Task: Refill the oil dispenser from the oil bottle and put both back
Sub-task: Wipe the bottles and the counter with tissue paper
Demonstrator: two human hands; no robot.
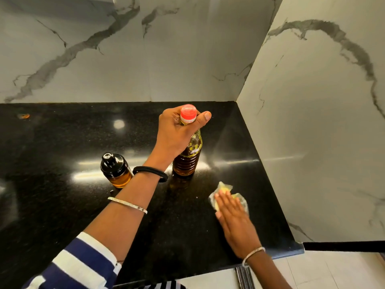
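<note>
The oil bottle (188, 157), clear plastic with amber oil and a red cap, stands upright on the black counter (62, 205). My left hand (177, 132) grips its neck just under the cap. To its left stands the small glass oil dispenser (115, 170) with a black lid on and amber oil in its lower part; my left wrist passes right beside it. My right hand (234, 217) lies flat with straight fingers on a crumpled yellowish cloth (226, 191) on the counter, to the right of the bottle.
White marble walls close the counter at the back and on the right (312, 122). The counter's front edge (208, 270) runs near my body. A small smear of oil sits on the counter just below the dispenser.
</note>
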